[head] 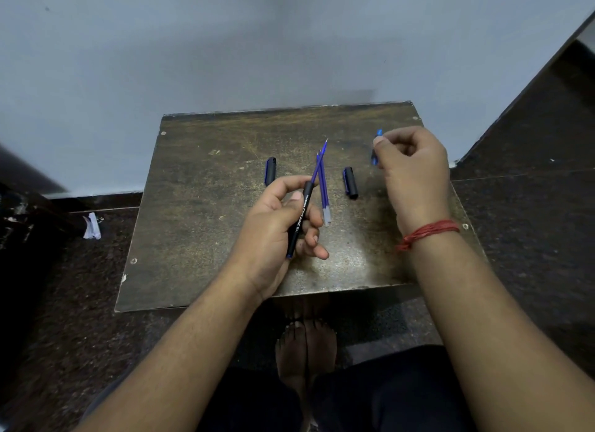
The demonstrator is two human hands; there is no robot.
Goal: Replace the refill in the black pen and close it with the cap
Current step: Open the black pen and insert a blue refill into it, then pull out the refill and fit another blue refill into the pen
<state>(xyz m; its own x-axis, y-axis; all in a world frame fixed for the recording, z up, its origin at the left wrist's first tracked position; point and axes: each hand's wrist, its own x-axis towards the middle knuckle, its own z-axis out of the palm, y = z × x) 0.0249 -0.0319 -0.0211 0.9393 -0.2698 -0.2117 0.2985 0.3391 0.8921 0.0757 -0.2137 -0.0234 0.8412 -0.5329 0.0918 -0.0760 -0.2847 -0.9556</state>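
We look down on a small, worn wooden surface (199,238), its dark top scratched and mottled, set on a speckled dark floor against a pale wall. The left hand (277,232) holds the black pen (298,222) — a slim matte barrel with white lettering — its fingers curled round the middle; a thin blue refill (318,164) sticks out of the barrel's far end, tip pointing away from us. The right hand (415,170), a red thread band (425,233) at its wrist, hovers over the far right of the surface; its fingers pinch a small blue and black piece (375,148), mostly hidden, so we cannot tell what it is. Between the hands lie spare blue refills (324,193), narrow translucent tubes lying side by side just beside the held pen. Two short black caps rest flat on the wood: one (270,170) to the left of the refills; the other (350,183) to the right. A crumpled white scrap of paper (91,227) lies on the floor at left.
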